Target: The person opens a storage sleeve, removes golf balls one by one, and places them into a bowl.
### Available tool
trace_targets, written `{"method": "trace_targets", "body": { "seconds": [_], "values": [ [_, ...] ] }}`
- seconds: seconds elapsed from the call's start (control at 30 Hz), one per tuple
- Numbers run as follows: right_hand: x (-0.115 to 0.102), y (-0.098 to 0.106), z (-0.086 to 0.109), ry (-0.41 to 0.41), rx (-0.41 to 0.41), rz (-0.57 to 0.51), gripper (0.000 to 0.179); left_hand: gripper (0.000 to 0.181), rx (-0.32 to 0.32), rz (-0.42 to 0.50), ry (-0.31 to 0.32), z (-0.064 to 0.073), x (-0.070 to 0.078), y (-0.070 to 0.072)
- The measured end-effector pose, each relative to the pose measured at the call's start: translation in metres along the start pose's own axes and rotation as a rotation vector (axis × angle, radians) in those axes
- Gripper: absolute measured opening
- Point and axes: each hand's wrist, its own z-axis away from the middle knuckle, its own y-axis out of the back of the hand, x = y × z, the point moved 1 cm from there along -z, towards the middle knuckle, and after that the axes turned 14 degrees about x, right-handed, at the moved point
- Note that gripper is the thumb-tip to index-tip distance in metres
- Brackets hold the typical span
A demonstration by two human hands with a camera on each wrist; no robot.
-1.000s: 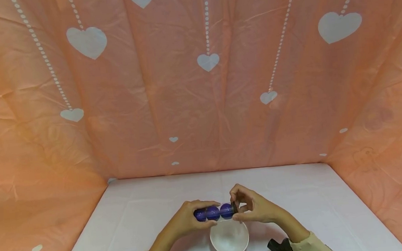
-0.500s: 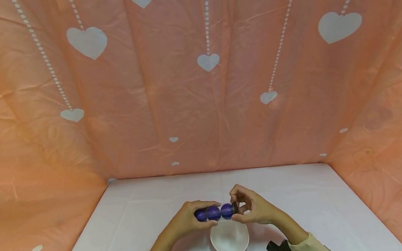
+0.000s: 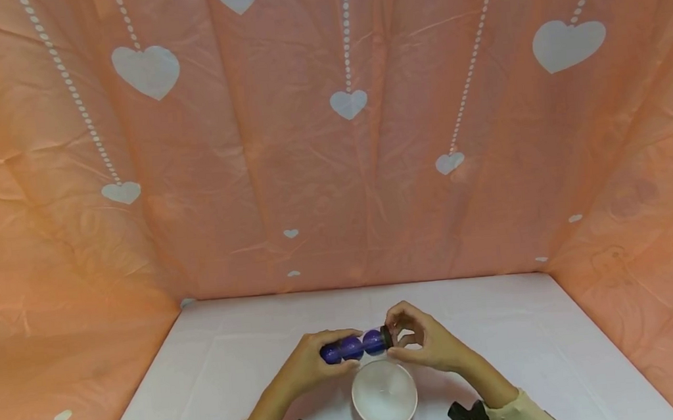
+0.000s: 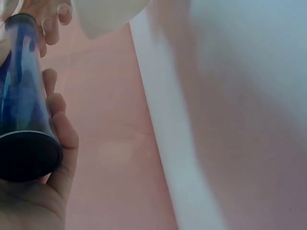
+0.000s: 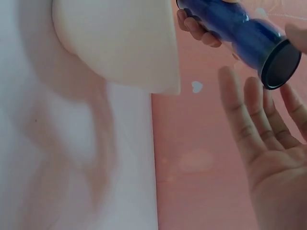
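Note:
A clear tube [image 3: 352, 348] with several blue-purple balls inside is held level, slightly raised at its right end, just beyond the white bowl [image 3: 384, 396]. My left hand [image 3: 307, 365] grips its left part, fingers along the far side and thumb along the near side. In the left wrist view a dark end cap [image 4: 29, 155] faces the camera near that palm. At the tube's other end, my right hand [image 3: 426, 340] holds the dark cap [image 3: 387, 336] between thumb and fingertips. The right wrist view shows this cap [image 5: 282, 64] still on the tube, some fingers stretched beside it.
The bowl stands on a white table [image 3: 241, 349], below and between the hands. Behind and at the sides hang orange sheets [image 3: 310, 172] printed with pale hearts. Black wrist-worn devices [image 3: 468, 414] sit near both cuffs.
Both hands and the tube have shifted a little farther from the body and leftward, uncovering the bowl's far rim. The tube's right end has tipped up slightly. The bowl has stayed put.

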Motion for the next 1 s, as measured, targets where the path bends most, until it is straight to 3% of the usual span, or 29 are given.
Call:
{"method": "trace_targets", "body": {
  "seconds": [0.17,0.57,1.0],
  "values": [
    [-0.0003,0.0006,-0.0015,0.054,0.043,0.065,0.043,0.049,0.026,-0.029,0.015,-0.0017,-0.0011,0.0037],
    [-0.0022,-0.0013,0.0,0.168,0.084,0.128,0.045,0.048,0.031,-0.049,-0.031,-0.0019,-0.0041,0.0026],
    [-0.0048,0.0008,0.0006,0.167,0.064,0.145,0.046,0.047,0.01,-0.037,-0.036,-0.0019,-0.0031,0.0016]
  ]
}}
